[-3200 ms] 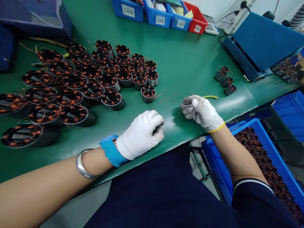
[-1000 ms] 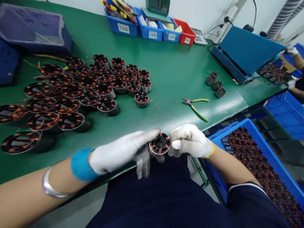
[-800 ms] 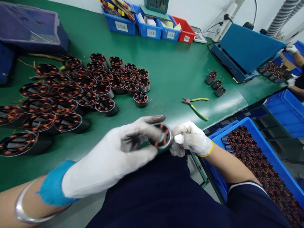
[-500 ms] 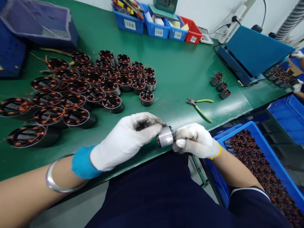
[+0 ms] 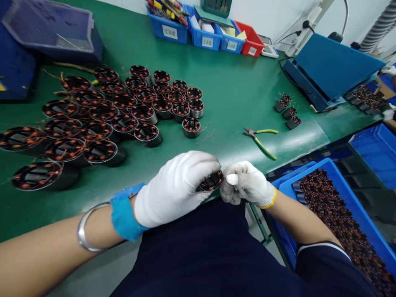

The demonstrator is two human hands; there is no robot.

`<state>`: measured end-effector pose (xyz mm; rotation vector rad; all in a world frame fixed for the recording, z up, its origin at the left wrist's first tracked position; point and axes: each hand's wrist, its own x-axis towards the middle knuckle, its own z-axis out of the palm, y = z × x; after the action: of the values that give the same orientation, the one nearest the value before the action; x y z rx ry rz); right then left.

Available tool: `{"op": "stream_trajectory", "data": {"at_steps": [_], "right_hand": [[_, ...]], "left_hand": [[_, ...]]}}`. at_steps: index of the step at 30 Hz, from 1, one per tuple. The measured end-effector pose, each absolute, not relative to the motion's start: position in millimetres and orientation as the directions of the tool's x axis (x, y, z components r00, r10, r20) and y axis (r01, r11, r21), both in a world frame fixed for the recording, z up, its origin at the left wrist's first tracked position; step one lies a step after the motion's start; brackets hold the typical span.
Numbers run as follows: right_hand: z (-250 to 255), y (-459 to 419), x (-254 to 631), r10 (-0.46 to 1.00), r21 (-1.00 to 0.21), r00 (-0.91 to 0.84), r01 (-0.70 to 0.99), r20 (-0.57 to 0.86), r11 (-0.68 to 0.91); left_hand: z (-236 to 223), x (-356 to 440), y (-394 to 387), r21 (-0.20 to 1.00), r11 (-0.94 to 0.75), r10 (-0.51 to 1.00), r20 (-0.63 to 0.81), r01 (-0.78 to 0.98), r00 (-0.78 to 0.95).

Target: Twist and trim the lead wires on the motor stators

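While the left hand (image 5: 181,181) curls round a copper-wound stator (image 5: 213,181) by the 6 o'clock edge of the counter (image 5: 229,90), the right hand (image 5: 247,185) presses thumb and fingers together at the stator's 3 o'clock, perhaps on a lead that too hard a pull could snap.

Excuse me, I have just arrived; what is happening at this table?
A person in white gloves holds a copper-wound ring in the left hand. The right hand is closed at its edge; whether it pinches a wire is too small to tell. Similar rings stand grouped on the left, and green-handled cutters lie open on the table.
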<state>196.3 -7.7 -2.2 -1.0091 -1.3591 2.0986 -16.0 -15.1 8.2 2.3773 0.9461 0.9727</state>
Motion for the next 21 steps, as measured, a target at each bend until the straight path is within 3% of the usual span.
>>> {"op": "stream_trajectory", "data": {"at_steps": [3,5,7,9,11,13,17,21], "right_hand": [[1.6,4.0,210.6,0.744,-0.976,-0.642,0.033,-0.187,-0.217],[15.5,10.3,222.2,0.808,-0.987,-0.587,0.095,0.048,0.128],[32.9,9.8,227.4,0.797,-0.788,-0.525,0.336,0.298,0.516],[46.2,2.4,222.4,0.708,-0.407,-0.578,0.579,0.406,0.706],[50.7,-7.8,210.1,0.641,-0.109,-0.688,0.648,0.341,0.754],[47.8,-14.8,197.7,0.634,0.019,-0.735,0.656,0.241,0.754],[39.5,-6.2,200.0,0.608,0.015,-0.782,0.615,0.134,0.788],[38.7,25.4,249.1,0.690,-0.024,-0.716,0.692,0.104,0.722]], "left_hand": [[4.0,-16.9,-16.9,0.611,-0.607,0.794,0.436,0.508,0.423],[4.9,-16.3,-16.9,0.641,-0.533,0.846,0.400,0.552,0.352],[6.2,-15.1,-15.8,0.649,-0.505,0.863,0.382,0.569,0.330],[6.3,-13.7,-14.7,0.640,-0.523,0.852,0.382,0.563,0.358],[5.2,-12.7,-14.7,0.624,-0.550,0.835,0.388,0.556,0.390],[3.8,-12.5,-16.1,0.608,-0.571,0.820,0.392,0.551,0.418],[2.7,-15.2,-18.4,0.616,-0.537,0.839,0.322,0.576,0.438],[2.4,-20.7,-10.2,0.648,-0.303,0.948,0.130,0.699,0.290]]}}
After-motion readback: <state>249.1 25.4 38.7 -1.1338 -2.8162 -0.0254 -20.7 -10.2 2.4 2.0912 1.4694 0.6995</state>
